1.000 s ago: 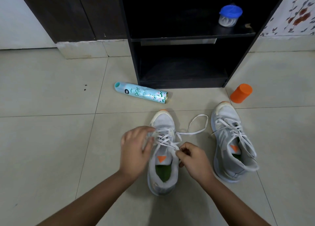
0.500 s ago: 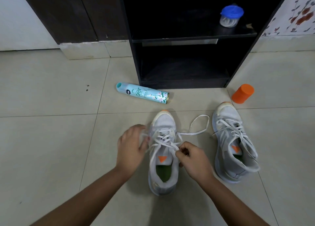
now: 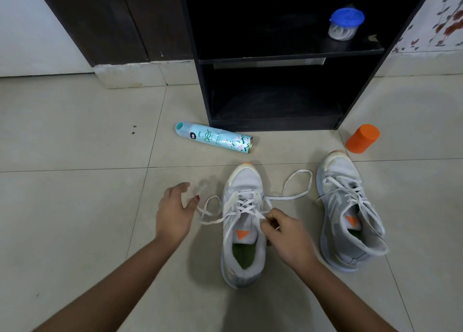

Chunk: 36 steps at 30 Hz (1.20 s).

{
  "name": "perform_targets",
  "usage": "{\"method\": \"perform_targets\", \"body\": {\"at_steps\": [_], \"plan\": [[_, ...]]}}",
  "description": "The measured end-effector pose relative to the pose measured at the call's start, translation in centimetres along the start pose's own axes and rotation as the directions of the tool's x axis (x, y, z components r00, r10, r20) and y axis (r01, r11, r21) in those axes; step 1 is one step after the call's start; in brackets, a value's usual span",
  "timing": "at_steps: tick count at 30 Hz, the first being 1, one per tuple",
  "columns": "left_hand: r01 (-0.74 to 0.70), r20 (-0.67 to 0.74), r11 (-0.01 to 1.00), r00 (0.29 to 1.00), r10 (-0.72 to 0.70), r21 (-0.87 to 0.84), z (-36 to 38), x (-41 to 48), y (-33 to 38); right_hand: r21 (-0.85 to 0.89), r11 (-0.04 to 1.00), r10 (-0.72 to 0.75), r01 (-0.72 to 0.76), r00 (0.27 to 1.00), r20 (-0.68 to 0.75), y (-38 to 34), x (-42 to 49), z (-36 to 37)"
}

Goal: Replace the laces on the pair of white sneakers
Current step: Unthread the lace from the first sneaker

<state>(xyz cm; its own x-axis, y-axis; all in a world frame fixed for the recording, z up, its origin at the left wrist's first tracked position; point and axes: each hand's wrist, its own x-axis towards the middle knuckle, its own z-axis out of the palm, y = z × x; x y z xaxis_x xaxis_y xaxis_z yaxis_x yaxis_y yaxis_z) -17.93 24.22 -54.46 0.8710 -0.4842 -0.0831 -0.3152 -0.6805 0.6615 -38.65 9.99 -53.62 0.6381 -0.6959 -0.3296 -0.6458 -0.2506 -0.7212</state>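
Two white sneakers stand on the tiled floor, toes pointing away from me. The near sneaker (image 3: 244, 221) is in the middle, with its white lace (image 3: 295, 193) loose: one end loops out to the right, the other lies in a loop on the floor to its left. My right hand (image 3: 285, 234) pinches the lace at the sneaker's top right eyelets. My left hand (image 3: 174, 212) hovers left of the sneaker, fingers spread and holding nothing, close to the left lace loop. The second sneaker (image 3: 348, 214) stands to the right, laced.
A pale blue spray can (image 3: 215, 137) lies on the floor beyond the near sneaker. An orange capped bottle (image 3: 362, 139) stands near the far sneaker's toe. A black open shelf unit (image 3: 275, 58) rises behind, with a blue-lidded jar (image 3: 345, 24) on its shelf.
My left hand has let go of the sneaker's left side and moved left, opening its fingers. A lace loop now lies on the floor beside it. My right hand stays at the eyelets.
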Motion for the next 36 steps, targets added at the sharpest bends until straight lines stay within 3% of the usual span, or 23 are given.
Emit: {"method": "perform_targets", "body": {"at_steps": [2,4,7,9,11,13,16,17,19,21,22,24,27,29,30,34,36], "plan": [[-0.104,-0.045,0.994,0.993,0.105,0.015,0.1,-1.2,0.8,-0.051,0.997,-0.054,0.052,0.998,-0.032,-0.6,0.0,0.0],[-0.216,0.026,0.974,0.976,0.218,-0.065,0.4,-3.0,2.8,-0.116,0.976,-0.197,0.184,0.975,-0.104,-1.4,0.3,0.0],[-0.234,0.273,0.972,0.935,0.227,-0.009,1.3,-4.2,4.8,-0.403,0.838,-0.432,0.367,0.898,-0.081,-2.4,1.6,0.8],[-0.268,0.314,0.961,0.92,0.234,0.072,1.7,-4.2,5.0,-0.541,0.747,-0.477,0.386,0.878,-0.031,-3.2,2.3,1.2],[-0.28,0.308,0.957,0.919,0.247,0.069,1.8,-3.9,4.8,-0.566,0.721,-0.496,0.4,0.868,-0.019,-3.4,2.6,1.4],[-0.257,0.302,0.966,0.922,0.241,0.012,1.8,-3.7,4.4,-0.473,0.787,-0.462,0.396,0.887,-0.026,-3.3,2.6,1.2],[-0.163,0.304,0.981,0.934,0.189,-0.11,2.0,-3.6,3.6,-0.079,0.968,-0.248,0.239,0.959,-0.139,-1.9,3.5,1.0],[-0.137,0.312,0.982,0.934,0.173,-0.133,2.1,-3.6,3.4,0.088,0.984,-0.134,0.154,0.971,-0.2,-1.4,4.0,1.0],[-0.102,0.323,0.981,0.934,0.152,-0.165,2.3,-3.6,3.1,0.386,0.922,0.096,0.0,0.969,-0.229,-0.4,4.8,0.7],[-0.092,0.325,0.978,0.934,0.15,-0.187,2.4,-3.7,3.2,0.453,0.889,0.173,-0.066,0.965,-0.199,0.2,4.8,0.7],[-0.094,0.327,0.976,0.932,0.155,-0.195,2.4,-3.7,3.2,0.374,0.927,0.116,-0.022,0.966,-0.231,0.3,4.6,0.7],[-0.093,0.331,0.973,0.93,0.161,-0.213,2.4,-3.8,3.2,0.097,0.976,-0.157,0.196,0.936,-0.314,-0.1,3.8,0.6],[-0.083,0.327,0.965,0.931,0.165,-0.25,2.5,-3.8,3.2,-0.391,0.784,-0.577,0.482,0.798,-0.173,-1.9,2.9,0.4],[-0.079,0.326,0.961,0.931,0.166,-0.264,2.5,-3.8,3.2,-0.576,0.649,-0.639,0.497,0.767,-0.057,-2.5,2.6,1.0],[-0.073,0.327,0.96,0.931,0.164,-0.272,2.6,-3.9,3.2,-0.606,0.63,-0.632,0.485,0.774,-0.037,-2.6,2.5,1.2],[-0.039,0.339,0.948,0.929,0.151,-0.317,2.5,-3.8,2.9,-0.566,0.695,-0.576,0.444,0.814,-0.069,-1.9,2.9,1.3],[-0.034,0.344,0.948,0.927,0.148,-0.316,2.5,-3.9,2.9,-0.591,0.669,-0.584,0.451,0.811,-0.043,-2.1,2.9,1.4]]}}
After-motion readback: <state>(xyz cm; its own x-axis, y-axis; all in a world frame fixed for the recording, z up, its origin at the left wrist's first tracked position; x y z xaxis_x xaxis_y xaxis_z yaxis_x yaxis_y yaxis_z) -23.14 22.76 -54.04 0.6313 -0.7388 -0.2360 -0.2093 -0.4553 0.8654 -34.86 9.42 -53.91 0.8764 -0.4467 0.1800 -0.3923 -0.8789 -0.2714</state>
